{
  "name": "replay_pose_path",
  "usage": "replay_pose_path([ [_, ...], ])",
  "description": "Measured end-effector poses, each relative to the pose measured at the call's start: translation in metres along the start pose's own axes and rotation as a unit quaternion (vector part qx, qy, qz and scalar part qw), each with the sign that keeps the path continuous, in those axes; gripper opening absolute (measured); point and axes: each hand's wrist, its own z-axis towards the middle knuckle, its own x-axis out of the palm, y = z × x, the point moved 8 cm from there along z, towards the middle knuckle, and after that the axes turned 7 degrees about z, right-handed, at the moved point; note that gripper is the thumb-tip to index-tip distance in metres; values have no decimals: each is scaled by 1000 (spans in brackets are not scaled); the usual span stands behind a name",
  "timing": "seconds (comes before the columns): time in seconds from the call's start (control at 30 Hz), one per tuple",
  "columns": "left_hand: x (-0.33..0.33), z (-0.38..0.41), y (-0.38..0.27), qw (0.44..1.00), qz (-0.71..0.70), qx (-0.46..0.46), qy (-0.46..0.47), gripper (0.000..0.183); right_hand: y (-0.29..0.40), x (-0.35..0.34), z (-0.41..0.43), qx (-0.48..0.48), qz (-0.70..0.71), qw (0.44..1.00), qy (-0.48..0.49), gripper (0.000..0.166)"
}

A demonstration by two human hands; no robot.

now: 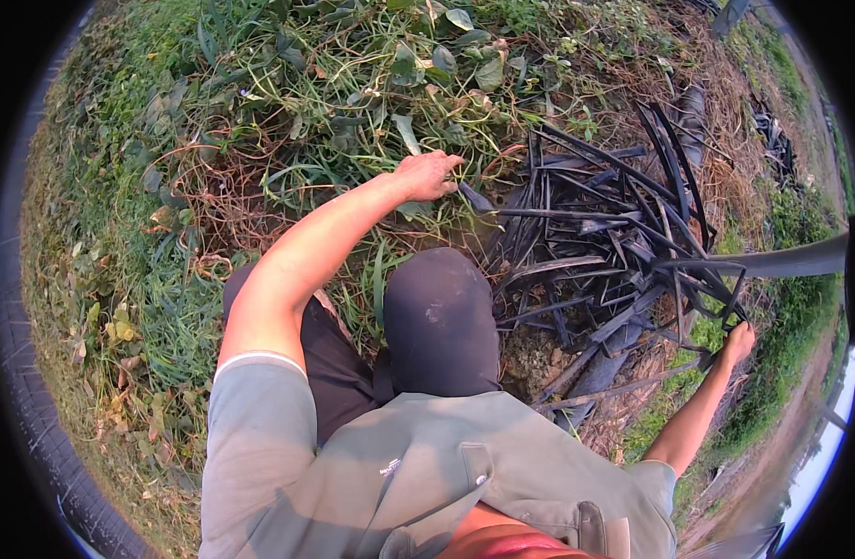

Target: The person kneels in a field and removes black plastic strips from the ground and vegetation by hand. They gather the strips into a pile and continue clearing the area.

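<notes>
Low over the weeds, my left hand (pixel 431 176) reaches forward with its fingers by the end of a dark flat strip (pixel 475 198); whether it grips the strip is unclear. To the right lies a tangled heap of black plastic-like strips (pixel 595 223). My right hand (pixel 738 341), stretched out to the right, is closed on black strips (pixel 731 300) that run back to the heap. My knee (pixel 441 321) in dark trousers is between my left hand and my body.
Leafy vines and grass (pixel 344 77) cover the ground ahead and to the left. A dark pipe-like length (pixel 602 370) lies under the heap, amid dry straw. A wide grey band (pixel 784 257) runs out to the right. Paving (pixel 15 293) borders the far left.
</notes>
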Motion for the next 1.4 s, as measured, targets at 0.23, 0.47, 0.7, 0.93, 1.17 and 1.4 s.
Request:
replay_pose_path([
  [0.23, 41, 26, -45, 992, 73, 71, 70, 57, -4, -27, -38, -4, 29, 986, -165, 36],
  [0.47, 26, 11, -24, 996, 32, 68, 47, 54, 286, 4, -252, -467, 63, 874, 119, 48],
  [0.7, -46, -77, -28, 968, 238, 64, 55, 40, 430, 119, -429, -675, 86, 623, 386, 52],
  [0.93, -87, -199, -31, 988, 145, -50, -5, 46, 385, 241, -428, -705, -268, 517, 404, 21],
  [1.17, -56, -260, 14, 990, 34, -78, 115, 50, 460, 198, -533, -775, -351, 375, 369, 19],
  [1.4, -66, -274, 37, 998, 58, -27, 26, 32, 613, 116, -760, -809, -6, 361, 464, 35],
])
